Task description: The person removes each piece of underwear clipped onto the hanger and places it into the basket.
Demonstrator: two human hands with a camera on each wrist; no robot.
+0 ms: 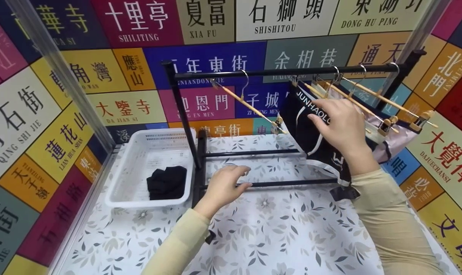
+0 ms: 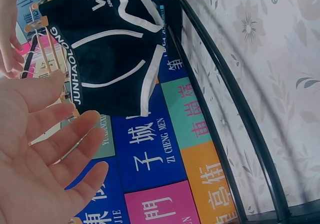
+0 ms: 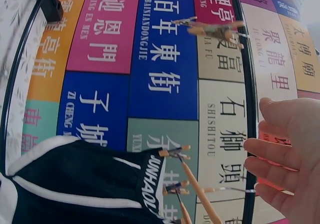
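Note:
Black underpants with white trim and a lettered waistband hang from a wooden clip hanger on the black rack. My right hand is raised in front of them in the head view, its fingers loosely bent. In the right wrist view that right hand is beside the rail, apart from the underpants, with nothing held. Lower and to the left, my left hand hovers over the table with relaxed fingers. The left wrist view has this left hand spread out below the underpants.
A bare clip hanger hangs on the rail left of the underpants. More hangers with pink garments are at the right. A white basket holding black cloth stands left of the rack on the flowered tabletop.

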